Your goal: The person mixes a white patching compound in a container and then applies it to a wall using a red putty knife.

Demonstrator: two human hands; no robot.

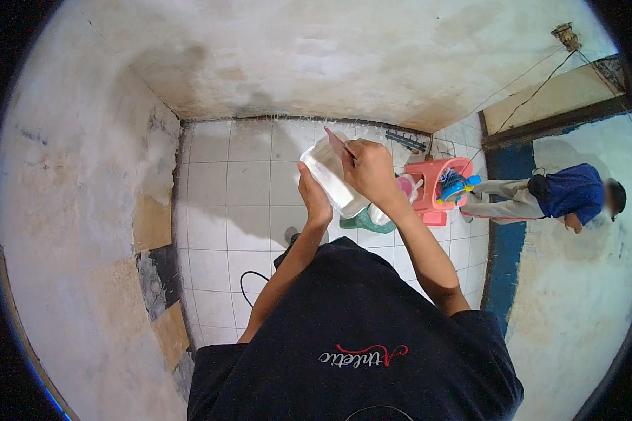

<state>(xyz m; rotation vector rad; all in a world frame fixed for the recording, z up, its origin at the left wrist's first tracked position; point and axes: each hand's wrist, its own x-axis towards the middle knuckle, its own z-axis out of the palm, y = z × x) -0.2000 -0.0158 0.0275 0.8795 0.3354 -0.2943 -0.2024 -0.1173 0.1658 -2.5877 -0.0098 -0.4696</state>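
Note:
My left hand (317, 198) grips the near left side of a white rectangular tub (323, 168), thumb along its rim. The tub is tilted, and its inside looks smeared with white. In my right hand (373, 170), fingers closed, is a flat reddish-brown scraper (336, 146). Its blade slants up over the tub's far right side; whether it touches the rim I cannot tell. Part of the tub is hidden behind my right hand.
A pink plastic chair (434, 168) stands on the right with a blue-and-yellow fan (458, 186). Beside it lies a green bag (366, 223). Another person (570, 193) stands farther right. A black cable (243, 282) curves over the tiled floor (207, 224). Patchy walls (288, 67) surround me.

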